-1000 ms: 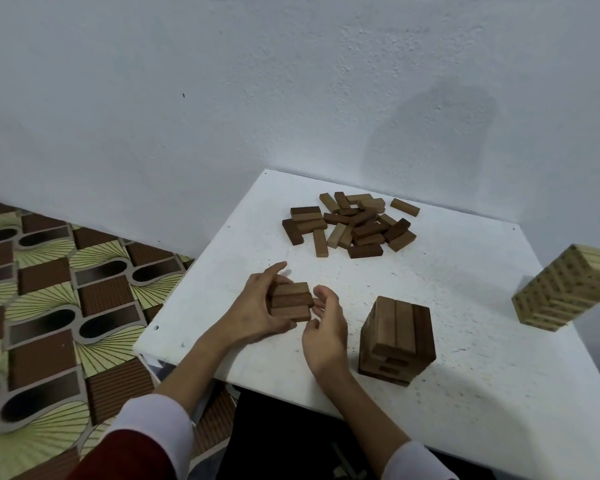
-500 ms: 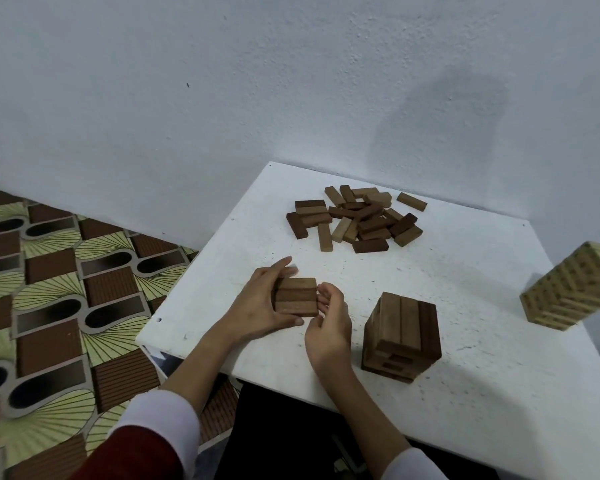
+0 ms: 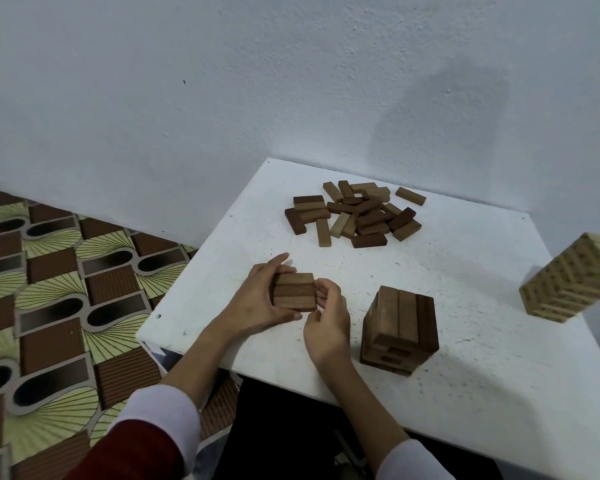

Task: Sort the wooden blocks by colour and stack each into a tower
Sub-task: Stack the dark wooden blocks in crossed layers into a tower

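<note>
Both hands, left hand (image 3: 257, 303) and right hand (image 3: 326, 320), are clamped on a three-block layer (image 3: 294, 292) near the surface (image 3: 465, 278) edge; uneven squeezing could see it buckled apart.

Single head-worn wide-angle view, looking forward and down over the square white table (image 3: 430, 393), close above its near edge; pale plastered wall (image 3: 222, 98) behind, patterned floor (image 3: 49, 289) to the left.

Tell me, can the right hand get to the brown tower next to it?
Probably yes. The right hand sits just beside the brown tower, with only bare table between them, though it would first have to let go of the three-block layer.
</note>
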